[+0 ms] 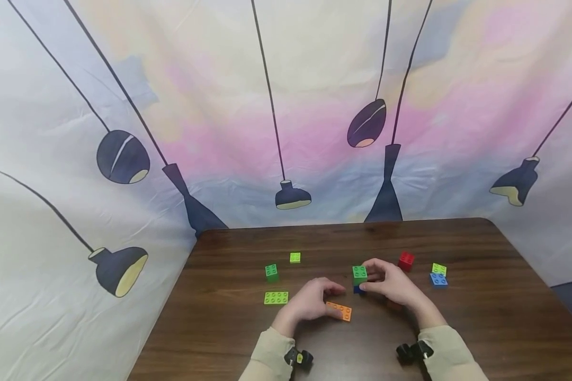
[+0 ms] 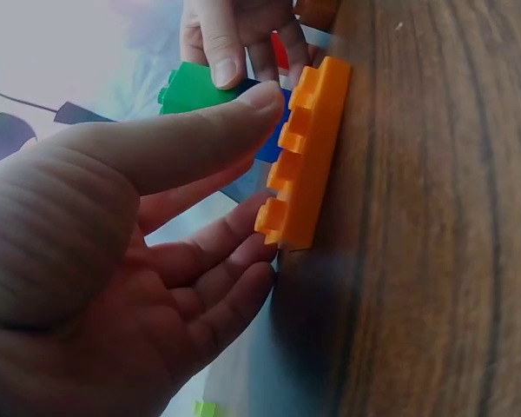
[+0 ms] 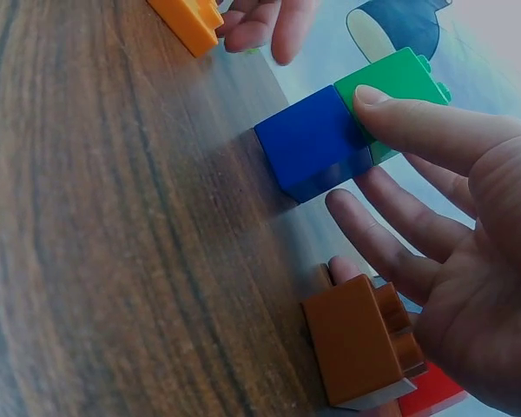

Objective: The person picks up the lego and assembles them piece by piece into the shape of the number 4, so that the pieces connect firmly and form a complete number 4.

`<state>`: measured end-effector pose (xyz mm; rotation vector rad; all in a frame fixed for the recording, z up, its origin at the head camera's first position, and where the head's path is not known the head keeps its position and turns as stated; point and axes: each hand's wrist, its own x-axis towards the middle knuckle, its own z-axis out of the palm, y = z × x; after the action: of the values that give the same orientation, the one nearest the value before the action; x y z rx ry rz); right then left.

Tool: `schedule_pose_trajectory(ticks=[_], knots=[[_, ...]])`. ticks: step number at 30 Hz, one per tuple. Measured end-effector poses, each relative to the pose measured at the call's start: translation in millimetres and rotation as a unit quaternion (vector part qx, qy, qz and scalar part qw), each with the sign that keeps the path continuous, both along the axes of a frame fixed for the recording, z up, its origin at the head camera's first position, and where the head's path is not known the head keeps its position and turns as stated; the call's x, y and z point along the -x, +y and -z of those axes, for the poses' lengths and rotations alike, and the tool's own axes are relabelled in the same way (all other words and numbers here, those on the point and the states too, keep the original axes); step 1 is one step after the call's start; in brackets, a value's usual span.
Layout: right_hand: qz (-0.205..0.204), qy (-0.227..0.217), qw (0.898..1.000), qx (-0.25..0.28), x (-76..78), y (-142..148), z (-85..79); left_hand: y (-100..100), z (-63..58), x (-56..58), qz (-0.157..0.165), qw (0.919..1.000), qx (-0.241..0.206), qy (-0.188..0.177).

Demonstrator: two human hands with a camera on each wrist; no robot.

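A green brick [image 1: 359, 273] sits on top of a blue brick [image 3: 313, 143], the pair upright on the table. My right hand [image 1: 388, 280] grips the green brick from the right; its thumb lies across the side, with the fingers partly hidden behind. Flat on the table, an orange brick [image 2: 317, 156] lies left of and nearer than that stack. Over it hovers my left hand [image 1: 310, 300], fingers spread and loosely bent, thumb above the studs. Whether that thumb touches the orange brick I cannot tell. A brown brick [image 3: 356, 347] stands beneath the right hand.
To the left lie a long lime brick [image 1: 276, 298], a green brick [image 1: 271, 272] and a small lime brick [image 1: 295, 257]. On the right are a red brick [image 1: 406, 261], a lime brick [image 1: 439, 269] and a light-blue brick [image 1: 438, 279]. A printed cloth [image 1: 314, 69] hangs behind the wooden table [image 1: 209, 328].
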<state>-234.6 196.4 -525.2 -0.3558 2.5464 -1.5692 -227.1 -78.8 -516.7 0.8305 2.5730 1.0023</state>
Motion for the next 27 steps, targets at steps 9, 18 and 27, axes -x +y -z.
schedule_pose_trajectory(ticks=[9,18,27], knots=[[0.004,-0.012,1.000,0.002,-0.7,-1.0,1.7,0.6,2.5,-0.6,0.012,0.9996,0.024,0.006],[0.010,-0.018,1.000,0.006,-0.9,1.2,1.5,5.1,2.9,0.3,0.028,0.9990,0.033,0.009],[0.009,-0.021,1.000,0.020,-0.1,0.7,2.3,7.1,5.5,-0.6,0.027,0.9988,0.040,0.011]])
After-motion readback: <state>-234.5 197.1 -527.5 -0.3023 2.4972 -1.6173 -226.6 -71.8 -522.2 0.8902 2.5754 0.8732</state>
